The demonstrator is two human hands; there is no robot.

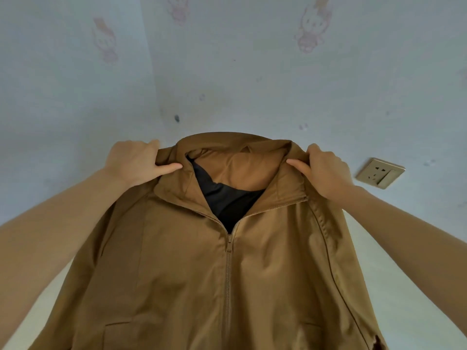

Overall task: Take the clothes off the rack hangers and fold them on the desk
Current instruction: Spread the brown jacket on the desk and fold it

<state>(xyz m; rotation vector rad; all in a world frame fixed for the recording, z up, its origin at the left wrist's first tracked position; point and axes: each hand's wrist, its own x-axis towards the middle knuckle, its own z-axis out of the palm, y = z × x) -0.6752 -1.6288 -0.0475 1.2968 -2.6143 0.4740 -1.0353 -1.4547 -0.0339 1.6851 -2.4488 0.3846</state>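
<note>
A brown zip-front jacket (227,261) is held up by its shoulders before a pale wall (252,84), the left hand (136,161) and right hand (326,170) each with fingers clamped on the cloth beside the collar. A wall socket (380,173) sits at right; pale worktop (394,286) shows beneath.

One head-worn wide-angle camera looks forward and down along both forearms, very near a brown jacket (227,261) filling the lower frame. A pale wall (240,84) fills the top toward 12 o'clock, a wall socket (380,173) at 3 o'clock.
</note>
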